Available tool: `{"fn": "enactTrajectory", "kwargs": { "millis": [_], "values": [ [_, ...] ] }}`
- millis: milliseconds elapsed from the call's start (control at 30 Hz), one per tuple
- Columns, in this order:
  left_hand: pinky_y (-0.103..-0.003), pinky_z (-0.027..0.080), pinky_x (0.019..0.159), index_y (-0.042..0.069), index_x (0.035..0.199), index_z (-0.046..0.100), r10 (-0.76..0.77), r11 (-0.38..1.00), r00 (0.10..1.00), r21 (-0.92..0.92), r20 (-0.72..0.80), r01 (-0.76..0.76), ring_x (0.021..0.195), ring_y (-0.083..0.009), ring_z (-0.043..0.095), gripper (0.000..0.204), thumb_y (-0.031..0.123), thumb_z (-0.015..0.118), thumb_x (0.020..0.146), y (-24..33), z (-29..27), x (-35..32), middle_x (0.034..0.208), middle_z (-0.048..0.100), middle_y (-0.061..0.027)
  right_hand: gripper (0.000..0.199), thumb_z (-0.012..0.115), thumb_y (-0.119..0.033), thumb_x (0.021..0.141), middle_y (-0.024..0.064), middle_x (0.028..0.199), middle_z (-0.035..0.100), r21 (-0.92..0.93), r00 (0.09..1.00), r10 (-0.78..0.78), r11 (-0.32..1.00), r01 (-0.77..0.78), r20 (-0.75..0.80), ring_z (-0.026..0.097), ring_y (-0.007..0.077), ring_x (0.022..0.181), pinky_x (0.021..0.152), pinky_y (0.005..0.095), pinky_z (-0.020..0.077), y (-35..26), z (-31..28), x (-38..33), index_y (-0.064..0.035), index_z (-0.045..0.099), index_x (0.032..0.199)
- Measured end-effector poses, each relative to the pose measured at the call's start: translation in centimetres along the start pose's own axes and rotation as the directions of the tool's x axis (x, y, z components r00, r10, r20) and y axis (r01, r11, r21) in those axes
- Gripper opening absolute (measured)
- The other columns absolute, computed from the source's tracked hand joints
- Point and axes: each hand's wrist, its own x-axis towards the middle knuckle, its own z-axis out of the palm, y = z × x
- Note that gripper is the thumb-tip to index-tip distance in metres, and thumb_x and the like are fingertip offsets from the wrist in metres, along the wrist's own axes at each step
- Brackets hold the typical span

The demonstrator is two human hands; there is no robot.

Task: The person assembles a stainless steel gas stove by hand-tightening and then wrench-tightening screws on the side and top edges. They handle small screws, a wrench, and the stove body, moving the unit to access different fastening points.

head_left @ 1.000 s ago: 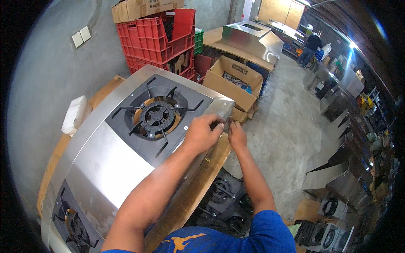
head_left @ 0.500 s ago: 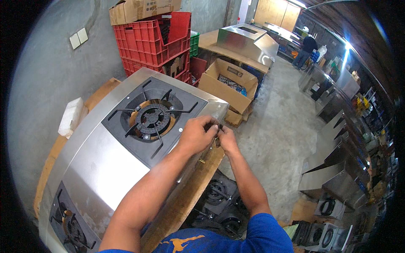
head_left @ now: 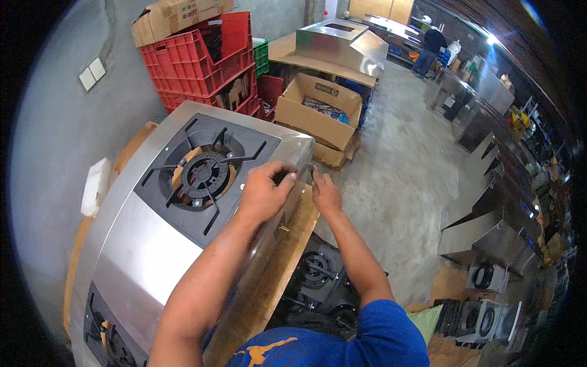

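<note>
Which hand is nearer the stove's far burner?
Left. The left hand is right of the far burner, at the edge of the stove; the right hand is farther right, beyond the left hand.

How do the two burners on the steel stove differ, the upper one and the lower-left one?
The upper burner shows whole; the lower-left burner is cut off by the picture's lower edge. The upper burner looks larger, the lower-left burner smaller and narrower. The upper burner lies beside the left hand, the lower-left burner by the left forearm. Both are dark, with pronged supports, set in the stove.
</note>
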Motion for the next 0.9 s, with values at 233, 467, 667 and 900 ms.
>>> {"fn": "enactTrajectory", "kwargs": {
  "millis": [233,467,667,900],
  "values": [
    [-0.034,0.053,0.071,-0.001,0.098,0.071,0.007,1.0,1.0,-0.01,0.003,-0.007,0.074,-0.0258,0.07,0.02,0.014,0.067,0.085,-0.4,0.2,0.1,0.085,0.071,-0.0189,0.03,0.056,-0.011,0.086,0.0152,0.099,0.055,-0.011,0.993,-0.114,0.993,0.114,0.003,0.062,0.0415,0.077,0.065,0.0527,0.0514,1.2,1.9,1.7,-0.0125,0.059,0.116],
    [-0.035,0.053,0.071,-0.001,0.096,0.071,0.004,1.0,1.0,-0.008,-0.007,-0.004,0.073,-0.0254,0.07,0.02,0.015,0.067,0.085,-0.8,0.4,0.3,0.083,0.071,-0.0185,0.024,0.055,-0.009,0.087,0.0204,0.096,0.063,-0.047,0.996,0.068,0.997,-0.065,0.065,0.065,0.0409,0.088,0.072,0.0512,0.0529,-1.3,2.7,0.8,-0.0032,0.059,0.11],
    [-0.033,0.053,0.071,-0.001,0.097,0.071,0.011,1.0,1.0,0.01,-0.029,-0.011,0.073,-0.0222,0.07,0.02,0.013,0.067,0.085,-0.4,0.3,0.4,0.083,0.071,-0.0181,0.024,0.05,-0.01,0.095,0.0123,0.09,0.068,0.641,0.934,0.322,0.687,-0.342,0.154,0.064,0.0235,0.075,0.068,0.0379,0.0501,-5.7,1.3,1.4,0.0001,0.064,0.112],
    [-0.033,0.053,0.07,-0.002,0.098,0.071,-0.009,1.0,1.0,-0.007,-0.016,0.009,0.073,-0.0224,0.07,0.021,0.013,0.067,0.084,-0.3,0.0,0.2,0.083,0.071,-0.0183,0.035,0.05,-0.011,0.097,0.0098,0.095,0.068,0.689,0.864,0.396,0.532,-0.492,0.311,0.062,0.0146,0.081,0.073,0.0316,0.0508,-3.7,-0.8,0.3,0.0009,0.057,0.129]
  ]
}}
